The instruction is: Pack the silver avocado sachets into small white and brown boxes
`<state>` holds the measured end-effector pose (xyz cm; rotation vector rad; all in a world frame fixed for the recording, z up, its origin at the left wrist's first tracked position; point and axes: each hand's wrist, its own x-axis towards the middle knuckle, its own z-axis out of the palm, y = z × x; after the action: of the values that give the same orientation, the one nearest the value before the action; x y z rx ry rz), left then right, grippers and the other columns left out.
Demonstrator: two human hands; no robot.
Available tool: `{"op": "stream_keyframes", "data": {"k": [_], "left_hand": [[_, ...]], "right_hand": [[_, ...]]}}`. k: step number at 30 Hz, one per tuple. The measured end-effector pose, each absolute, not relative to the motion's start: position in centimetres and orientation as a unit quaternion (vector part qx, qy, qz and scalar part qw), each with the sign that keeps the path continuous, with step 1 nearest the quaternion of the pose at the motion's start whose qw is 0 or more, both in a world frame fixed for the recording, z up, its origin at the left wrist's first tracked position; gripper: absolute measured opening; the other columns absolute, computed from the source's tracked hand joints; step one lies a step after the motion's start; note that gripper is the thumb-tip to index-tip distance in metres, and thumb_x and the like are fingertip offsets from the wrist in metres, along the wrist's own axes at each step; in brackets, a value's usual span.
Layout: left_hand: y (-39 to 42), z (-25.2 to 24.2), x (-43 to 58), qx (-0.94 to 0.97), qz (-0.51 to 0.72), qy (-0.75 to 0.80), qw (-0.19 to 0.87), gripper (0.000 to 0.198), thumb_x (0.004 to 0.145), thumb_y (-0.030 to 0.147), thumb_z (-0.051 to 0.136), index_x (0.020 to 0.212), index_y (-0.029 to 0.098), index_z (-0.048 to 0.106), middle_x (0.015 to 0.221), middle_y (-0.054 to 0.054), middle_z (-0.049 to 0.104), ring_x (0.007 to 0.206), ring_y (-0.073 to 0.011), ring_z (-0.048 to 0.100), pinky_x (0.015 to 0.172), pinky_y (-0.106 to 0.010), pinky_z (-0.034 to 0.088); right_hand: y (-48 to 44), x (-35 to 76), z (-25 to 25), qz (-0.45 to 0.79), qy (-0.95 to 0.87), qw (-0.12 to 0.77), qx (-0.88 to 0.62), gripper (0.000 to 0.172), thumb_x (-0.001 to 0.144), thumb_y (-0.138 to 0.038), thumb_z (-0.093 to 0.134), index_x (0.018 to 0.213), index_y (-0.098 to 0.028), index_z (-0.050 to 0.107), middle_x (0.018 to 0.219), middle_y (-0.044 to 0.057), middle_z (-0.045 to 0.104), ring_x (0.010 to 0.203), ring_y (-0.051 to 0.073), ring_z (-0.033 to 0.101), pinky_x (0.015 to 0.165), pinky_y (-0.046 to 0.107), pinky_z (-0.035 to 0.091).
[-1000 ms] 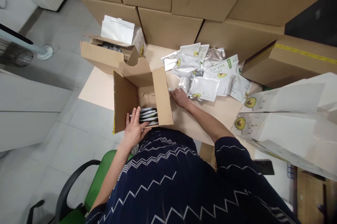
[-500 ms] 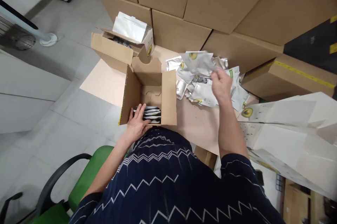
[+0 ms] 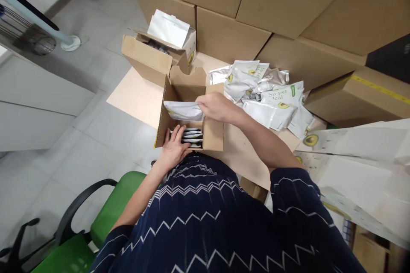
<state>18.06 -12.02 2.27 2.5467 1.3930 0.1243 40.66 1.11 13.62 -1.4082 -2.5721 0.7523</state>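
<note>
An open cardboard box (image 3: pixel 214 136) stands at the table's near edge, with several upright packets (image 3: pixel 193 137) stacked at its near end. My left hand (image 3: pixel 174 147) lies over the box's near left corner, fingers spread and touching the row of packets. A white pouch (image 3: pixel 184 111) is pinched at its right end in my right hand (image 3: pixel 215 107), held over the box opening. To the right, a loose pile of white and silver pouches (image 3: pixel 275 104) with avocado prints lies on the table.
Behind the box is another open carton (image 3: pixel 147 59) beside a white box (image 3: pixel 191 46). Large cardboard boxes (image 3: pixel 230 38) line the table's back. White printed cartons (image 3: pixel 355 170) stand at right; a green chair (image 3: pixel 118 204) is at lower left.
My right hand has moved left from the pile to above the box, carrying the pouch. My left hand has stayed at the box's near corner. The view has shifted slightly.
</note>
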Motion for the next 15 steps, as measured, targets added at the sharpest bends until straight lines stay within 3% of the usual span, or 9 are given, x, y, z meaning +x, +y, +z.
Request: {"op": "stream_keyframes", "data": {"k": [6,12,15], "left_hand": [[-11.9,2.6,18.2,0.869,0.038,0.478,0.122,0.021,0.089,0.04,0.068,0.097,0.023,0.078,0.162,-0.013,0.036,0.15,-0.0407,0.029,0.121,-0.07,0.02],[-11.8,2.5,18.5,0.861,0.04,0.486,0.142,0.02,0.085,0.038,0.073,0.096,0.022,0.078,0.167,-0.013,0.026,0.152,-0.0419,0.026,0.121,-0.07,0.018],[-11.8,2.4,18.5,0.858,0.049,0.488,0.151,0.022,0.082,0.036,0.077,0.1,0.023,0.078,0.169,-0.01,0.018,0.153,-0.0434,0.023,0.121,-0.072,0.018]], "right_hand": [[4.3,36.1,9.5,0.282,-0.861,-0.147,-0.398,0.038,0.08,-0.006,0.052,0.108,-0.012,0.077,0.108,0.014,0.077,0.095,0.023,0.07,0.071,0.026,0.043],[5.4,33.8,5.5,0.256,-0.852,-0.337,-0.31,0.038,0.073,-0.002,0.056,0.105,-0.003,0.077,0.098,0.018,0.077,0.082,0.025,0.071,0.07,0.03,0.05],[5.3,33.2,3.6,0.273,-0.854,-0.322,-0.303,0.029,0.072,-0.002,0.058,0.093,-0.002,0.078,0.088,0.018,0.077,0.079,0.026,0.071,0.073,0.033,0.052]]}}
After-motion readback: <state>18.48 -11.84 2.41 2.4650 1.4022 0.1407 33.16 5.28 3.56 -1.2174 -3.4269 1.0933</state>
